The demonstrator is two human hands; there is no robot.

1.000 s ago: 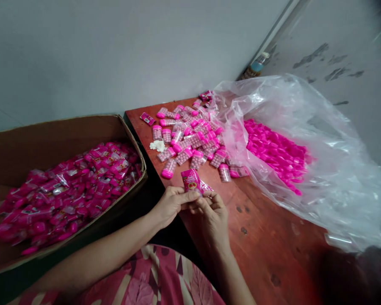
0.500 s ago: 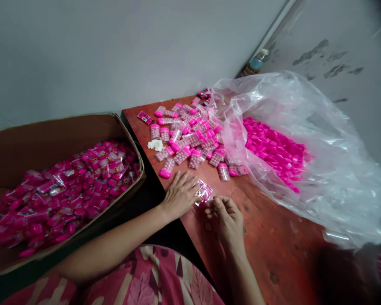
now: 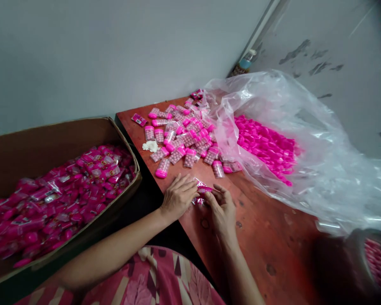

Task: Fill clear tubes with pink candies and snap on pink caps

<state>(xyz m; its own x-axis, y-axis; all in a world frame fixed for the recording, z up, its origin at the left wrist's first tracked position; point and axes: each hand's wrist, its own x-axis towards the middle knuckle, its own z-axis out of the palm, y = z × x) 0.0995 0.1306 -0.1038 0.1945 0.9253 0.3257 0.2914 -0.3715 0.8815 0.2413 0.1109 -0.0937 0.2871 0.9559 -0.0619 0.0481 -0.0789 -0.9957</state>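
A small, shiny pink printed wrapper (image 3: 204, 189) sits on the red tabletop between my two hands, one edge raised. My right hand (image 3: 222, 212) pinches that edge between thumb and fingers. My left hand (image 3: 179, 197) lies palm down with its fingers stretched out, the tips at the wrapper's left side. Just beyond it is a small clear bottle with a pink cap (image 3: 163, 168), filled with pale pink balls. Several more such bottles (image 3: 189, 137) are heaped behind, some standing and most lying down.
An open cardboard box (image 3: 136, 178) full of wrapped pink packets (image 3: 66, 195) stands at left. A clear plastic bag (image 3: 324, 178) holding bright pink caps (image 3: 266, 148) spreads over the right side. A dark container (image 3: 357, 258) with pink pieces stands at lower right. White crumpled tissue (image 3: 150, 146) lies near the bottles.
My right hand has moved up to the wrapper and now grips its edge, which is lifted. My left hand stays beside it. The view has shifted slightly, showing more of the dark container.
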